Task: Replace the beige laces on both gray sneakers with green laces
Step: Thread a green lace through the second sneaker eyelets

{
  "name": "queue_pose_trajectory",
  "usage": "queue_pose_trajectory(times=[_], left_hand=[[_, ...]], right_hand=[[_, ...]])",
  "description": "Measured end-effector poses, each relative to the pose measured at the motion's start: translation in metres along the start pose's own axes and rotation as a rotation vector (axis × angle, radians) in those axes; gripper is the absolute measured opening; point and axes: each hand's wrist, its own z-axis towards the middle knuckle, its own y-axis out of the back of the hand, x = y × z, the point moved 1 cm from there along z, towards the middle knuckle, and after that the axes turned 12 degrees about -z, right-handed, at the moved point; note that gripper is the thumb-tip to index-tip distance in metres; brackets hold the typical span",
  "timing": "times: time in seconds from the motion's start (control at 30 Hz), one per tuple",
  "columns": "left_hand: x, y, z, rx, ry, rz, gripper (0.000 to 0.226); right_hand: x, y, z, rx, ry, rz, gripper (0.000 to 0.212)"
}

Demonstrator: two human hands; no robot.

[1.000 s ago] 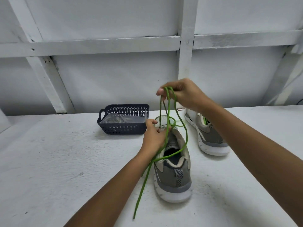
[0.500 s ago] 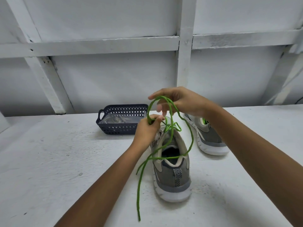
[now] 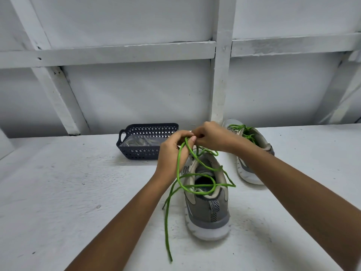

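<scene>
Left hand (image 3: 172, 153) pinches the green lace (image 3: 180, 185) above the near gray sneaker (image 3: 208, 210), at its tongue. The right hand (image 3: 212, 138) touches it, fingers curled on the same lace. The free tail trails toward the desk's near edge, on the left hand's side.

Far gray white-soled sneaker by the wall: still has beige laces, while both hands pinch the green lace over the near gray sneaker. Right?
No. The head view shows the far gray white-soled sneaker threaded with bright green laces, not beige. The rest holds: left hand and right hand both pinch the loose green lace above the near gray sneaker.
</scene>
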Motion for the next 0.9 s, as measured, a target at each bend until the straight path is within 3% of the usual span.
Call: queue_pose_trajectory(times=[0.1, 0.27, 0.5, 0.83, 0.9], left_hand=[[0.009, -0.006, -0.01, 0.002, 0.189, -0.049, 0.026], [0.025, -0.013, -0.016, 0.082, 0.414, 0.029, 0.023], [0.034, -0.021, -0.012, 0.07, 0.401, 0.169, 0.03], [0.037, -0.02, -0.012, 0.038, 0.422, 0.1, 0.028], [0.032, -0.018, -0.009, 0.0, 0.431, 0.038, 0.036]], right_hand=[[-0.003, 0.005, 0.003, -0.054, 0.027, -0.066, 0.02], [-0.006, 0.01, 0.005, -0.14, 0.046, -0.044, 0.025], [0.0, 0.027, 0.005, -0.249, 0.028, 0.26, 0.016], [0.006, 0.024, 0.003, -0.244, 0.066, 0.52, 0.012], [0.004, 0.024, 0.003, -0.217, 0.062, 0.518, 0.015]])
